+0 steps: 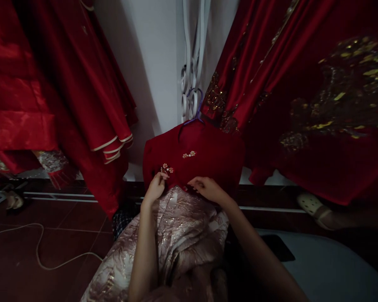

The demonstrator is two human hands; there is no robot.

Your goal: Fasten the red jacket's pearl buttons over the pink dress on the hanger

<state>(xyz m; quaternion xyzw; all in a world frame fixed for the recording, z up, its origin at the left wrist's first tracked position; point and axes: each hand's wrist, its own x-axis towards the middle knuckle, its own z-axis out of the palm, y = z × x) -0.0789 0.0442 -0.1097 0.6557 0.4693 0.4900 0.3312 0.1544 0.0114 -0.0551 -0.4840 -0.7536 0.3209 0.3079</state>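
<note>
A dark red garment top (204,157) hangs on a purple hanger (193,110) in front of me, with pearl-like frog buttons (189,154) on its front. Below it spills a pale pink and gold brocade skirt (173,239). My left hand (156,187) is closed in a pinch at a beaded button (166,169) on the garment's left edge. At the lower hem, near the middle, my right hand (208,188) has its fingers curled on the red fabric.
Red satin dresses with cream trim (91,105) hang at left, and red gowns with gold embroidery (318,105) at right. A white wall and white hangers (192,54) lie behind. A white cable (38,247) runs over the dark red floor. A pale surface (327,264) holds a dark phone (277,247). A white shoe (313,206) sits at right.
</note>
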